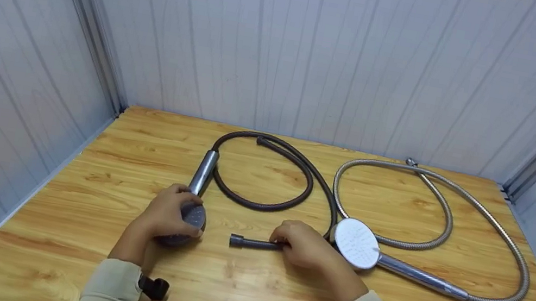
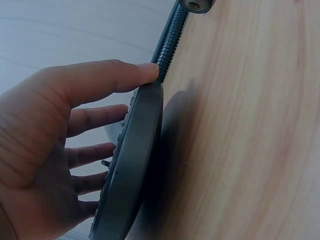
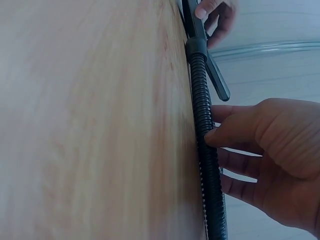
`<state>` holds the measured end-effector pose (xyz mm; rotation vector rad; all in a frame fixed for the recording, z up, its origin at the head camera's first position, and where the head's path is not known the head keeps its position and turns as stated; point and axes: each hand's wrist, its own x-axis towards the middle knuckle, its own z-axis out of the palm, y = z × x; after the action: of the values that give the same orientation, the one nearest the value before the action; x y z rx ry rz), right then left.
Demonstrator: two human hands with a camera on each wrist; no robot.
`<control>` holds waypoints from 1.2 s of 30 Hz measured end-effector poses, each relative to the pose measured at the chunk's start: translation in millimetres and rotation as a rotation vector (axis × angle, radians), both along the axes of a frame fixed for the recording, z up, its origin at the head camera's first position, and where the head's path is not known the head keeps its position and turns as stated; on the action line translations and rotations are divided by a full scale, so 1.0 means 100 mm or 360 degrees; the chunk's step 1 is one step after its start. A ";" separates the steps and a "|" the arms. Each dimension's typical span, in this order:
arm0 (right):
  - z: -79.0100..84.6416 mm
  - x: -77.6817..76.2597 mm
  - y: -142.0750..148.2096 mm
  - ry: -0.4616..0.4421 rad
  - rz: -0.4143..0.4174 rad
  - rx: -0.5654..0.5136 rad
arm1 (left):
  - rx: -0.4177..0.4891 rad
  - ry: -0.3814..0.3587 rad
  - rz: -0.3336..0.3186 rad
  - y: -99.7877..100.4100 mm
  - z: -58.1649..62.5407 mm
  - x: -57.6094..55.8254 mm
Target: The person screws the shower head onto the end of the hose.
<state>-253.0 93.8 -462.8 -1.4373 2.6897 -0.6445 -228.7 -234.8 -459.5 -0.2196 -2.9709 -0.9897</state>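
Observation:
On the left, a chrome-handled shower head (image 1: pixel 204 172) with a dark round face lies on the wooden table. My left hand (image 1: pixel 168 214) grips this head, its fingers spread over the face and the thumb (image 2: pixel 147 73) at the rim. A dark ribbed shower hose (image 1: pixel 258 206) loops back from the handle. Near its fitting (image 1: pixel 236 240), my right hand (image 1: pixel 303 245) pinches the hose between thumb and fingers. The right wrist view shows that ribbed hose (image 3: pixel 202 95) low along the tabletop, with the left hand (image 3: pixel 220 20) beyond it.
To the right of my right hand lies a second shower head (image 1: pixel 356 243) with a white face and chrome handle. Its silver hose (image 1: pixel 514 254) curls across the right side of the table (image 1: pixel 87 207). Pale panel walls (image 1: pixel 286 49) enclose the back and sides.

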 end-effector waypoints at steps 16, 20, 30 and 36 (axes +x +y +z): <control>-0.03 0.00 -0.22 -0.0082 -0.0041 0.0009 | -0.0123 0.0040 0.0242 0.16 -0.02 -0.10; -0.05 -0.02 -0.27 -0.0058 0.0012 -0.0006 | -0.0148 -0.0026 0.0273 0.18 -0.02 -0.10; -0.06 -0.01 -0.27 -0.0007 0.0023 0.0001 | -0.0256 0.0063 0.0064 0.11 0.02 -0.05; -0.06 -0.01 -0.24 0.0009 0.0017 -0.0004 | -0.0288 0.0092 0.0050 0.09 0.01 -0.04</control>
<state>-254.2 69.5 -469.3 -1.4554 2.6842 -0.6448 -233.2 -226.1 -458.5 -0.1972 -3.0004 -0.6989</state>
